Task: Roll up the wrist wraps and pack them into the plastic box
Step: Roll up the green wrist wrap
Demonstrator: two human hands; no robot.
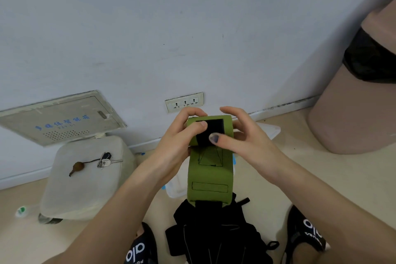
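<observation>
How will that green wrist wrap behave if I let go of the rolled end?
The green wrist wrap looks like soft, floppy fabric: its loose tail hangs limp below both hands. Released, the roll would probably spring loose, since only the left hand and right hand pinch it closed. It seems light, held up by fingertips.

Soft, even indoor light with a cool bluish cast fills the view; no source shows and nothing glares. Shadows are faint, with only a dim patch under the upturned box (85,178) on the floor (267,178). Wide-angle distortion bends the baseboard (150,142) and tilts the bin (351,100) at the right edge. Detail is slightly smeared, and the black cloth (214,231) loses texture.
</observation>
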